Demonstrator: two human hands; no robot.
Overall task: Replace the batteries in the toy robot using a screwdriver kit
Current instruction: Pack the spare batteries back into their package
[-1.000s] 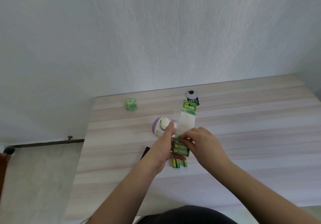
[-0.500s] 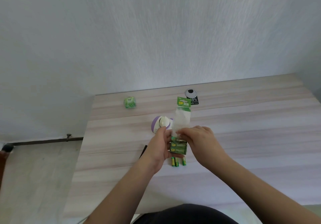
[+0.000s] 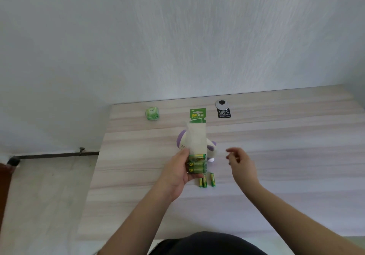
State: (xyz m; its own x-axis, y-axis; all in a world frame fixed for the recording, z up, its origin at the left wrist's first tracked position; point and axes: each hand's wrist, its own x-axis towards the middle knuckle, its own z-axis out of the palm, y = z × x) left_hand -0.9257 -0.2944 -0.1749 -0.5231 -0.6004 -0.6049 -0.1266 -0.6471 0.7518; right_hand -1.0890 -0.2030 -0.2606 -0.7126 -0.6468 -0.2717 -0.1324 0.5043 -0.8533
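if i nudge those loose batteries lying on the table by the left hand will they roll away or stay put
The three loose batteries are small smooth cylinders lying on their sides on the flat table, so a sideways nudge would probably roll them. A push along their length would likelier just slide them. They look light enough to scatter easily.

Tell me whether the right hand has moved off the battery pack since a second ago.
Yes. The right hand has let go and pulled rightward, away from the battery pack, judged against the three loose batteries on the table.
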